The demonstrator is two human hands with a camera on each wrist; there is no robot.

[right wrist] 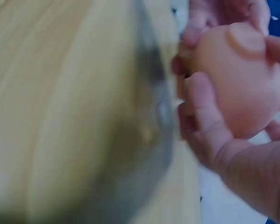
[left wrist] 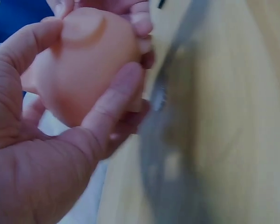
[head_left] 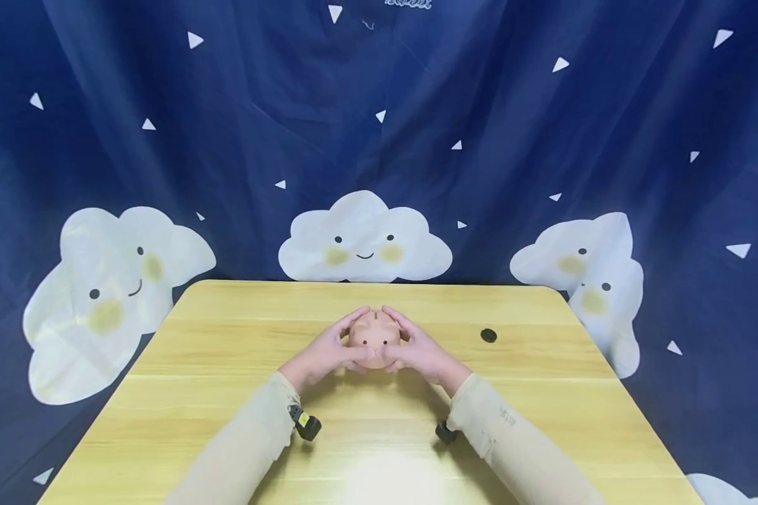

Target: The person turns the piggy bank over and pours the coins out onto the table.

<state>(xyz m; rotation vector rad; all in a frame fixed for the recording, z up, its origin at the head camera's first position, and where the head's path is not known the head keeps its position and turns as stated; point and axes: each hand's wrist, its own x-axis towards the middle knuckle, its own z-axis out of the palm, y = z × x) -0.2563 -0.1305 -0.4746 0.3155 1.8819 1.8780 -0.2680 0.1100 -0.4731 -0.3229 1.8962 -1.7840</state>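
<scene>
A pink piggy bank [head_left: 375, 328] with a slot on top and two dark eyes faces me at the middle of the table. My left hand [head_left: 323, 355] grips its left side, thumb across the front and fingers round the back. On the right side my right hand [head_left: 427, 355] holds it in the same way, so both hands share it. In the left wrist view the rounded pink body [left wrist: 95, 70] and an ear show between thumb and fingers. The right wrist view shows the other flank [right wrist: 237, 79], its underside partly hidden by the fingers.
A small black round cap [head_left: 489, 335] lies on the wooden table [head_left: 240, 351] to the right of the hands. Behind the table's far edge hangs a dark blue curtain [head_left: 259, 140] with clouds and white triangles. A small black camera [head_left: 307, 425] sits at the left wrist.
</scene>
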